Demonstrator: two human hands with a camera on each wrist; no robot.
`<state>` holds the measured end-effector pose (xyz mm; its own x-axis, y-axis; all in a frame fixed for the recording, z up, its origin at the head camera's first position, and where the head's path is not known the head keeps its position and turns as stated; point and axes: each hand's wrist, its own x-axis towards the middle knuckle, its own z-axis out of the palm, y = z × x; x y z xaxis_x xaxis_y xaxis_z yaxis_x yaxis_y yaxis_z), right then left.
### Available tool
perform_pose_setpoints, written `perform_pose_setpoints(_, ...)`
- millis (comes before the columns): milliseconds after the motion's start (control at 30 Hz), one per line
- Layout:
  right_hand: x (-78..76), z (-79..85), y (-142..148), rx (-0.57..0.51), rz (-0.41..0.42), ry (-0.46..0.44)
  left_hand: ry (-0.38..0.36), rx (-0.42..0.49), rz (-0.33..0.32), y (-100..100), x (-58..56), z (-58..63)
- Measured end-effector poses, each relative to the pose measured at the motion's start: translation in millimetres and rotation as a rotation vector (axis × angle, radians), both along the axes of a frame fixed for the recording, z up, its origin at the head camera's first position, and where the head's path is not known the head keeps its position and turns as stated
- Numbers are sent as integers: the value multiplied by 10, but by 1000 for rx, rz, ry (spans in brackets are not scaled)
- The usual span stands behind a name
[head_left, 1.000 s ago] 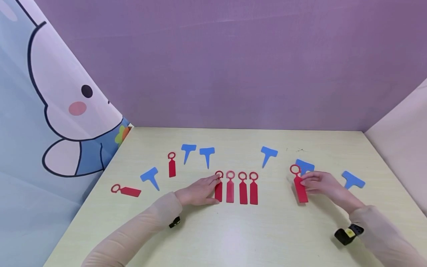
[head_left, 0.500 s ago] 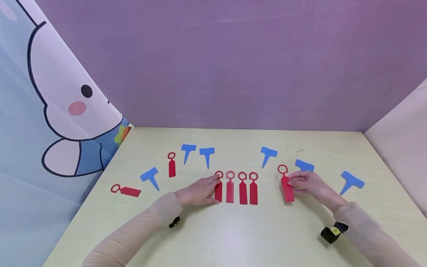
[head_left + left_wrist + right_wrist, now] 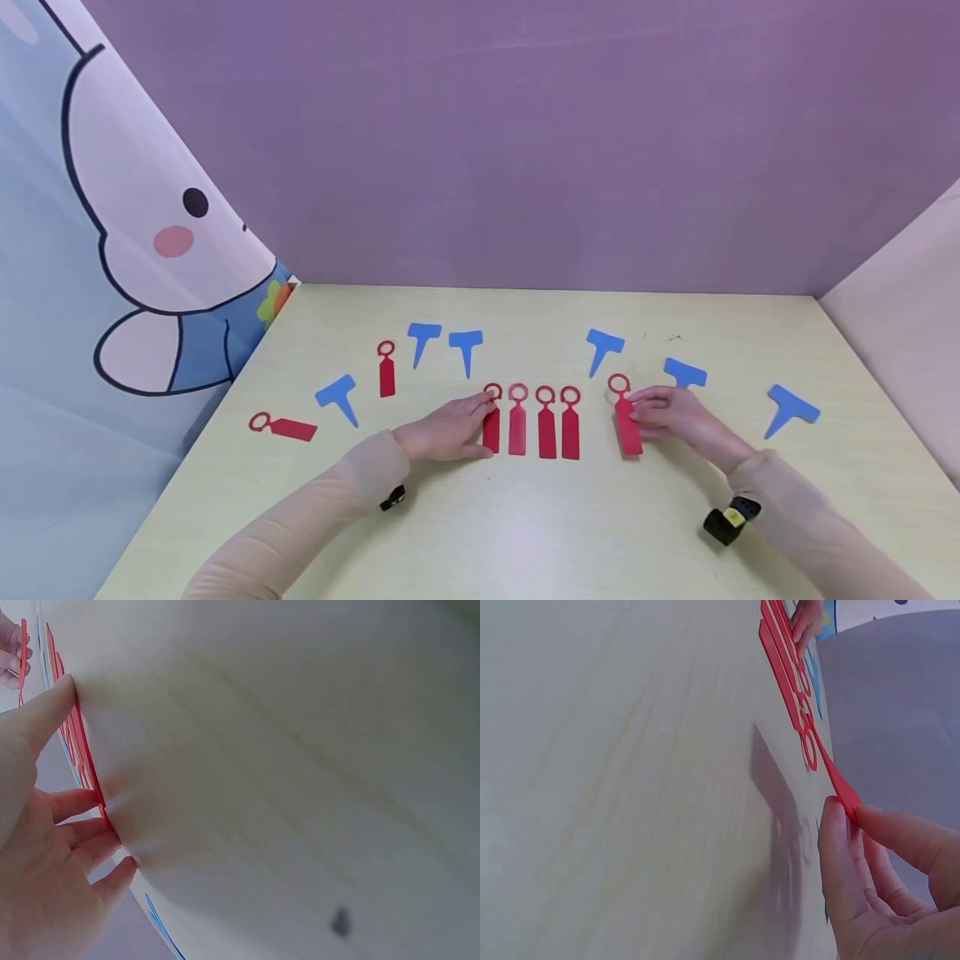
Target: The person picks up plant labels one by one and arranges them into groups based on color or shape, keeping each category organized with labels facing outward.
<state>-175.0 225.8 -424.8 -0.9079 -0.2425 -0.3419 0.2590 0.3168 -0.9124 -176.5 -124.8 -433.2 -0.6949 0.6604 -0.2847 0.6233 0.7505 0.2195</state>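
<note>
My right hand (image 3: 681, 418) pinches a red tag (image 3: 628, 432) by its right edge, ring upward, between thumb and fingertips. In the right wrist view the held red tag (image 3: 838, 780) is off the tabletop, its shadow beside it. Three flat red tags, among them this red tag (image 3: 546, 435), lie side by side to its left, rings away from me. Another red tag (image 3: 491, 435) ends that row, under my left hand (image 3: 446, 431). The fingers of that hand rest at its ring end and the thumb touches near its lower end, as the left wrist view shows.
Two loose red tags, one upright (image 3: 387, 379) and one sideways red tag (image 3: 292, 430), lie at the left. Several blue T-shaped tags are scattered around, such as the blue tag (image 3: 467, 342) and far-right blue tag (image 3: 792, 407). A purple backdrop (image 3: 555, 167) stands behind the table (image 3: 480, 533).
My right hand has moved left with the red tag, towards the row, uncovering more of the blue tags on the right. My left hand has stayed in place.
</note>
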Motion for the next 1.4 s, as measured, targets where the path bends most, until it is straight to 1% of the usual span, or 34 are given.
perform_pose_setpoints(267,-15,-42,-114,24,-3,-9,0,-4,2,9,-1,16)
perform_pose_setpoints(500,-3,-54,-207,6,1,0,-4,-7,6,15,-3,10)
perform_pose_setpoints(567,3,-58,-233,3,-12,-2,-2,-11,5,14,-4,5)
perform_pose_setpoints(800,2,-80,-297,20,-14,2,1,-10,-2,15,2,13)
perform_pose_setpoints(867,0,-85,-310,30,-4,10,0,-9,-1,17,4,17)
perform_pose_setpoints(1167,11,-99,-378,100,-9,20,-3,-15,9,17,0,-3)
perform_pose_setpoints(1400,5,-125,-415,182,-35,17,-1,-7,7,13,8,-9)
